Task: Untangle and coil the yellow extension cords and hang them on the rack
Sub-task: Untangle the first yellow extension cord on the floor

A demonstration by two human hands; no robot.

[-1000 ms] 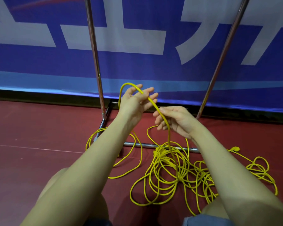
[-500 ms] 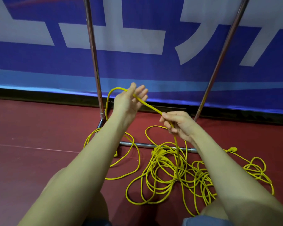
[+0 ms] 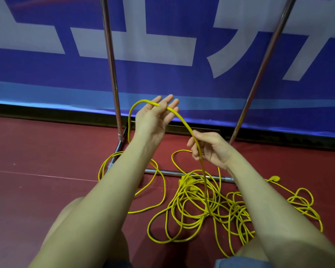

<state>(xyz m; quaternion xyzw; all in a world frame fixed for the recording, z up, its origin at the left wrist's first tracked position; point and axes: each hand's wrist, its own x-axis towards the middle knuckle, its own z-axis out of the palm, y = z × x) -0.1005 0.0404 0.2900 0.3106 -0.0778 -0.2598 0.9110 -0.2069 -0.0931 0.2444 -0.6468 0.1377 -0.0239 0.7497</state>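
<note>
A tangled yellow extension cord [image 3: 193, 207] lies in loose loops on the red floor between my knees and the rack. One strand rises from the pile. My right hand [image 3: 209, 149] grips this strand with curled fingers. From there the strand arcs up and left across the straight fingers of my left hand [image 3: 155, 118], held palm up, then drops to the floor by the rack's left pole. A yellow plug [image 3: 275, 178] lies on the floor at the right. The metal rack's base bar [image 3: 168, 172] runs under the cords.
The rack's left pole [image 3: 110, 64] and slanting right pole [image 3: 263, 64] rise in front of a blue banner wall [image 3: 46, 74]. My bare knees [image 3: 70, 213] sit at the bottom of the view. A separate loop of cord [image 3: 162, 190] trails left of the pile.
My left hand has shifted slightly left and its fingers have straightened under the cord. My right hand has slipped a little lower along the strand, so the span between my hands is longer.
</note>
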